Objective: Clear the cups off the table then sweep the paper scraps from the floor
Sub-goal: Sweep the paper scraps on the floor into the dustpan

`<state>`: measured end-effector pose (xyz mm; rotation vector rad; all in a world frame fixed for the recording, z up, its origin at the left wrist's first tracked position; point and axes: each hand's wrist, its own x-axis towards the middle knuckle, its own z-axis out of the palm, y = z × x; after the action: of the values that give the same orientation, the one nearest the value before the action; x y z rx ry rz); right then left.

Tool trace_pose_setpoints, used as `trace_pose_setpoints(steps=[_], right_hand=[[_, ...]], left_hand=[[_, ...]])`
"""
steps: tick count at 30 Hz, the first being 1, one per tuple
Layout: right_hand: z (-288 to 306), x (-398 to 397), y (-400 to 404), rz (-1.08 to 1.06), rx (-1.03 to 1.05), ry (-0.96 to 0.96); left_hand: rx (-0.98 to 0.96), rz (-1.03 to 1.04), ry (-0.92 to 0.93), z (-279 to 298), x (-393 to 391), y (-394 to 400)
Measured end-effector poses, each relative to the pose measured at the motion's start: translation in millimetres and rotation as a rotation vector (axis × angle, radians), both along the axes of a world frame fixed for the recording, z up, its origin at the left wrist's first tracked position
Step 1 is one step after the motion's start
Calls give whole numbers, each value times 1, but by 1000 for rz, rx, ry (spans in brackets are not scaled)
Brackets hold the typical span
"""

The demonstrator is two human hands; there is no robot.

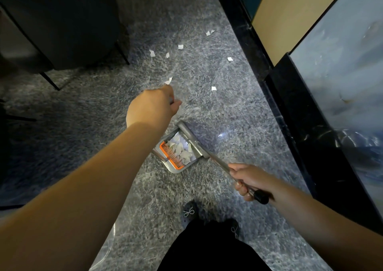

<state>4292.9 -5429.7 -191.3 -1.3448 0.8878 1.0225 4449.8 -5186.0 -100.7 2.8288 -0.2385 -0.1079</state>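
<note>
Nearest, right hand (247, 180) grips the grey long-handled dustpan (180, 154), already holding white torn scraps. Left hand (152, 107) is curled round something thin, mostly hidden. Beyond, white paper scraps (180, 47) lie scattered: featherlight, flimsy, likely to flutter, best swept gently.

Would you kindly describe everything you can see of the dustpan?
The dustpan is a grey, plastic-looking pan with an orange comb strip along one edge. It sits on the grey marbled floor, holding a heap of white paper scraps. A long metal handle with a black end grip rises from it toward the camera, gripped by the right hand. The left forearm covers its left corner.
</note>
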Motion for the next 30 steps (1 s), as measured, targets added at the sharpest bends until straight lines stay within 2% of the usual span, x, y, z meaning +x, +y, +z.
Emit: trace_pose_setpoints(steps=[6, 12, 20, 30], right_hand=[[3, 2, -16, -64, -29, -62], [-2, 23, -21, 12, -99, -67], [-6, 16, -22, -40, 37, 39], [-2, 26, -19, 79, -140, 148]], left_hand=[[-53, 121, 33, 9, -29, 49], [17, 201, 31, 24, -32, 73], [23, 266, 46, 13, -53, 93], [58, 302, 66, 5, -85, 120]])
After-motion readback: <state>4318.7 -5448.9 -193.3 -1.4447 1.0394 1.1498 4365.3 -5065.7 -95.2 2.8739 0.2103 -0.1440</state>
